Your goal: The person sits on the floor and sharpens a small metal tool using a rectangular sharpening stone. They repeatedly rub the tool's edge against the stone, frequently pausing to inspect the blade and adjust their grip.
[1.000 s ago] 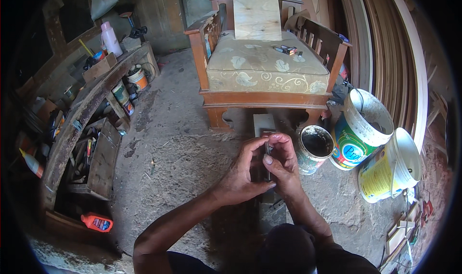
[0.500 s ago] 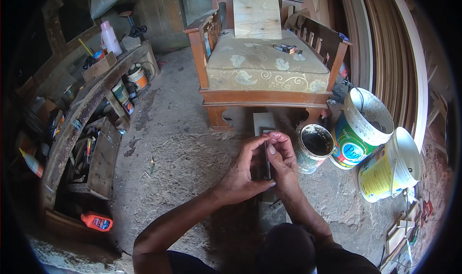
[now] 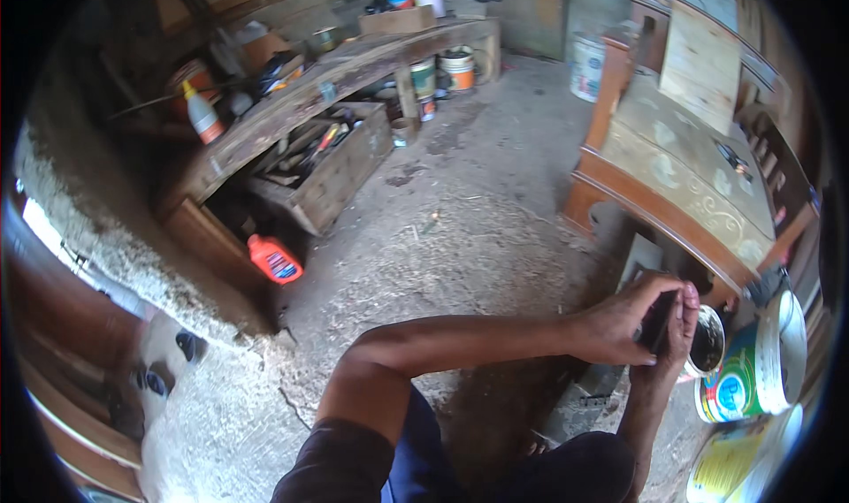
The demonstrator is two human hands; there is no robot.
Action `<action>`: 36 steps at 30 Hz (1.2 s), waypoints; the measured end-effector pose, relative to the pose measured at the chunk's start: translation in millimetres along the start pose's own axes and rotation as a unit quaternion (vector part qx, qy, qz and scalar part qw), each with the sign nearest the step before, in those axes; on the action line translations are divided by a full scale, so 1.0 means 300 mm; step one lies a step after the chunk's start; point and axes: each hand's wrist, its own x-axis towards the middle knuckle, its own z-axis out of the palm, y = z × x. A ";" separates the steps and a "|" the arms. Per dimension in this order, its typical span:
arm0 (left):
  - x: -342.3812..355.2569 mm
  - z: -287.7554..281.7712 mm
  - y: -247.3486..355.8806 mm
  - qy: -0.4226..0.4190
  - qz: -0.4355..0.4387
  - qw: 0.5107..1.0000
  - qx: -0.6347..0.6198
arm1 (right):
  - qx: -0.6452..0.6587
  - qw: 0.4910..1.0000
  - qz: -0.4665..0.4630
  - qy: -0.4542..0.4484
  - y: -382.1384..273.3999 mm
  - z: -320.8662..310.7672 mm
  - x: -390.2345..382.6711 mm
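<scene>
My left hand (image 3: pixel 617 328) and my right hand (image 3: pixel 676 337) are raised close together at the right of the view. Between them is a thin, dark flat piece (image 3: pixel 655 323), its kind not clear. The left fingers and thumb curve around it from one side, and the right fingers close on it from the other. Much of it is hidden by the fingers. Just beyond the right hand stands an open bucket (image 3: pixel 708 344) with a dark inside. Beneath the hands, a grey plank-like piece (image 3: pixel 579 406) lies low over the floor.
A wooden seat with a patterned cushion (image 3: pixel 681 154) stands at the right, near a green-labelled bucket (image 3: pixel 741 381) and a yellow-labelled bucket (image 3: pixel 734 463). Along the left runs a wooden workbench (image 3: pixel 292 101), with a tool box (image 3: pixel 340 185) and a red-orange bottle (image 3: pixel 274 260) below.
My view has turned to the left, so the bench sits nearer the middle and the seat and buckets lie farther right. Both hands still hold the dark piece.
</scene>
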 end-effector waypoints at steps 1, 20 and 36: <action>-0.006 0.003 0.001 0.004 -0.018 1.000 0.000 | -0.005 1.000 0.006 0.004 0.004 0.004 -0.001; 0.003 0.008 -0.064 0.080 -0.033 0.996 -0.037 | -0.062 0.990 0.075 -0.102 0.002 -0.051 -0.030; 0.005 -0.005 -0.046 0.070 -0.061 0.995 -0.045 | -0.042 0.995 0.081 -0.046 0.026 -0.073 -0.032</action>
